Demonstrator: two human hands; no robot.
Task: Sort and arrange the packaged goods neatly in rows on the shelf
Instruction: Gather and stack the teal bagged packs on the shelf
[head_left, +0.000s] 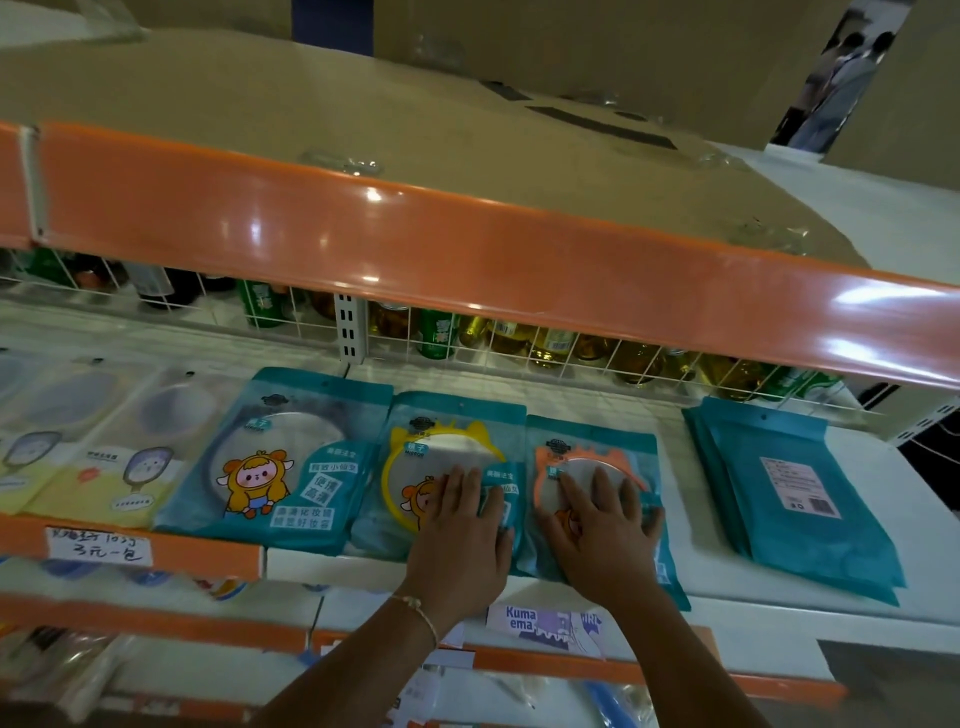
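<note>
- the left hand (462, 525) lies flat, fingers straight and close together, pressing on the teal packet with the yellow-rimmed mirror (447, 467); a thin bracelet (418, 610) circles that wrist.
- the right hand (602, 525) lies flat as well, fingers spread a little wider, pressing on the teal packet with the orange-rimmed mirror (592, 447); neither hand curls round anything.
- taking the yellow-rimmed packet as the marker: it lies flat on the white shelf (670, 457), near the front edge, and the orange-rimmed packet sits just right of it, edges touching or slightly overlapping under the hands.
- just left of the marker lies a larger teal packet with a dark-rimmed mirror (280, 457) and a cartoon figure in a yellow hood; its right edge meets the marker's left edge.
- further left of the marker are pale yellow and clear packets of hand mirrors (114, 467), in a row, blurred at the frame edge.
- well right of the marker, past a bare strip of shelf, lies a stack of teal packets face down (800, 499), a white printed label on the top one, the stack fanned slightly.
- behind the marker a white wire fence (519, 353) stands along the back of the shelf, with green cans and amber bottles (550, 343) beyond it.
- above the marker runs the glossy orange edge strip (415, 244) of the next shelf up.
- below and left of the marker a handwritten price tag (98, 545) sticks to the orange shelf front.
- below the marker, on a lower shelf, a card reading "kuma" (540, 621) shows between the forearms.
</note>
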